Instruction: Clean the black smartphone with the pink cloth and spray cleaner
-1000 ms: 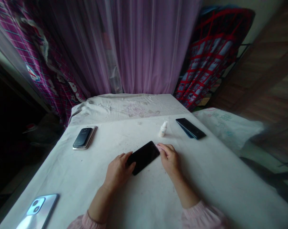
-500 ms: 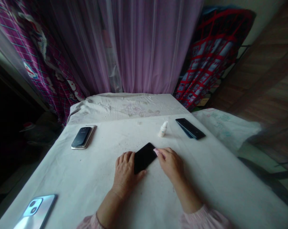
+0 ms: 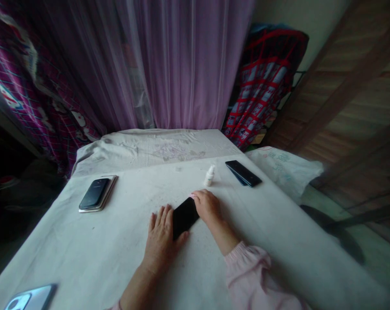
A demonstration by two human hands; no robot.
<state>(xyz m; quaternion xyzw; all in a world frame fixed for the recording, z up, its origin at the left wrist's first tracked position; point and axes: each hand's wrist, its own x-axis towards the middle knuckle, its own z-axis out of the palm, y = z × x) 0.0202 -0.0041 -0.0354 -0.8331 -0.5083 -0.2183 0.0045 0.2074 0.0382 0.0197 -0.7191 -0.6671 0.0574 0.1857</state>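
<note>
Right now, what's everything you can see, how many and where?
Cloth-covered table: 1, white, centre
Flat smooth phone: 1, black, table middle
Soft scrap: 1, pink, phone's far end
Plastic spray bottle: 1, white, beyond phone
Overlapping phones: 2, dark, table right
Phone pile: 1, dark over pale, table left
Shiny phone: 1, silvery blue, near left corner
Sheer curtain: at least 1, purple, behind table
Grid-patterned cloth: 1, magenta, back left
Checked cloth: 1, red-black, back right
Crumpled sheet: 1, whitish, right of table
Slatted panel: 1, brown, far right
Gathered sleeves: 2, pink, bottom edge
Left hand: 1, bare, on phone
Right hand: 1, bare, holding scrap
</note>
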